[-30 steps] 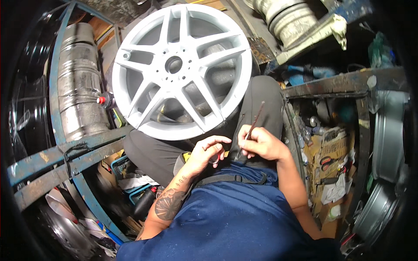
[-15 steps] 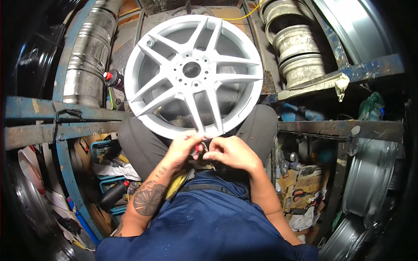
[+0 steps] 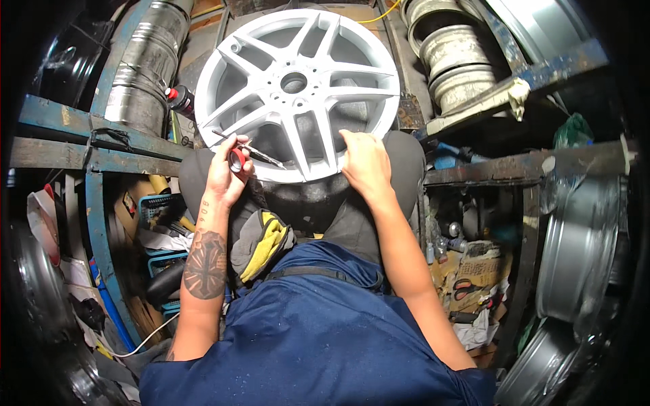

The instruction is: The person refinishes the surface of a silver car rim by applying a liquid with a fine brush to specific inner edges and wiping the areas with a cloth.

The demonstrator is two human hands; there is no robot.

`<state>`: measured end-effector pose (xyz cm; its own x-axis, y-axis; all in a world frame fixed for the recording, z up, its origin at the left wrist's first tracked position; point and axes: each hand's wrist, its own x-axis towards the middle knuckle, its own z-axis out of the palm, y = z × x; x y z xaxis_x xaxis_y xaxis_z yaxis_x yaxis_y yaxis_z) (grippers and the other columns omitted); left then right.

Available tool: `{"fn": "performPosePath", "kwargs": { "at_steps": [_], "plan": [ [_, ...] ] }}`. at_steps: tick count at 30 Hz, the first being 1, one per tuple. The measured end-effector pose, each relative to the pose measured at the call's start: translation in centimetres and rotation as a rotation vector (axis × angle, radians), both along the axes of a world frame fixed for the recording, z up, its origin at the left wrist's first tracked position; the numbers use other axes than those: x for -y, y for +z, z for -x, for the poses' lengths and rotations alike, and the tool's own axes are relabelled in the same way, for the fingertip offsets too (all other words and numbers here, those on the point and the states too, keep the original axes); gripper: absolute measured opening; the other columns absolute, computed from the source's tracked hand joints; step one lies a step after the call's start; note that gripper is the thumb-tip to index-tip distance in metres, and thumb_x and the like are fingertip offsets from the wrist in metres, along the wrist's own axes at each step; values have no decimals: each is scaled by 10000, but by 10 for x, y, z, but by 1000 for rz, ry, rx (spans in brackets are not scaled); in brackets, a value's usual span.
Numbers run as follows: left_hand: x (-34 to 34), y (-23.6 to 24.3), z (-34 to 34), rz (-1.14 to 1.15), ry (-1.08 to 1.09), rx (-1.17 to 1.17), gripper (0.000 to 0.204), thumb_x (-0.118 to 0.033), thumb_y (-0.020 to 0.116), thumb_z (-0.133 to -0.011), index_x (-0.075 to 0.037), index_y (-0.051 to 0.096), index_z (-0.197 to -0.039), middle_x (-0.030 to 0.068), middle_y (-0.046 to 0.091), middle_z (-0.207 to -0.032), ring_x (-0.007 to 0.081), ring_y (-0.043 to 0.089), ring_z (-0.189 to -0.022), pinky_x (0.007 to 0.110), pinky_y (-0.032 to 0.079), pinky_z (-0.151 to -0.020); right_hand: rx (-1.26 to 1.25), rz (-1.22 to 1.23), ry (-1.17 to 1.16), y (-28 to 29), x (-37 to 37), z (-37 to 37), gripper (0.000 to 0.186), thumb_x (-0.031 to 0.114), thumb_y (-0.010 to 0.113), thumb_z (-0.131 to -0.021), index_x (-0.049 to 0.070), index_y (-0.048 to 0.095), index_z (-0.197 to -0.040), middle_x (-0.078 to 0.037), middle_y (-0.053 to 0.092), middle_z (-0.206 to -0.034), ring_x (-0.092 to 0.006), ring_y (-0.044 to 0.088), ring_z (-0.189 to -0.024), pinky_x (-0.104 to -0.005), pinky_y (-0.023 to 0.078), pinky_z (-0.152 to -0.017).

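Note:
A silver-white alloy wheel with paired spokes lies face up before me, its near edge over my thighs. On its lower left side, my left hand is closed around a small red cap with a dark inside. The same hand holds a thin dark stick-like tool with a pale tip, pointing over the near rim; its exact kind is unclear. My right hand grips the near right rim, fingers curled over it and partly hidden. A grey and yellow cloth hangs at my waist.
Stacked metal rims stand at left and right. Blue-painted steel frames flank me. A dark bottle with a red cap stands by the wheel. Blue baskets sit lower left; scissors lie lower right.
My hands, close together at the wheel's near edge before, have moved apart and forward. The left carries the red cap and thin tool; the right has taken hold of the rim.

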<state>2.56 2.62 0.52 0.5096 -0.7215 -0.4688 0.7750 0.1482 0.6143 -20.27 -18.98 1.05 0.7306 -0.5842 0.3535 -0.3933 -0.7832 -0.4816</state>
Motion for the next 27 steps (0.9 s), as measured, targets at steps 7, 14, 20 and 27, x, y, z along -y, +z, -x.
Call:
{"fn": "performPosePath", "kwargs": {
  "at_steps": [7,14,20,27],
  "plan": [
    [2,-1,11,37,-36,62,301,-355,540,-1059,-132,617,-1246,4,605,-855,148,535,-656,289,424,-620,-132,144,41,-10,-7,5,91,122,612,-806,59,671,-779,-158,696,-769,-322,691,-772,-463,497,-969],
    [0,8,10,19,-106,49,285,-352,523,-1068,-141,626,-1229,20,644,-847,154,543,-657,296,424,-621,-21,193,21,-29,-19,12,103,152,646,-757,91,710,-704,-126,709,-759,-285,683,-794,-417,496,-805],
    [1,11,-3,-10,-130,35,248,-346,563,-1040,-144,668,-1141,-8,656,-845,129,530,-666,291,411,-650,-27,133,46,-26,-25,17,96,144,626,-753,84,696,-726,-98,691,-776,-270,660,-862,-407,490,-852],
    [22,25,-26,17,-91,54,218,-329,566,-1034,-136,647,-1097,-24,624,-814,109,502,-629,284,394,-629,-4,32,73,-17,-31,24,176,164,631,-782,11,690,-847,-143,698,-932,-298,653,-996,-432,470,-964]
  ]
}}
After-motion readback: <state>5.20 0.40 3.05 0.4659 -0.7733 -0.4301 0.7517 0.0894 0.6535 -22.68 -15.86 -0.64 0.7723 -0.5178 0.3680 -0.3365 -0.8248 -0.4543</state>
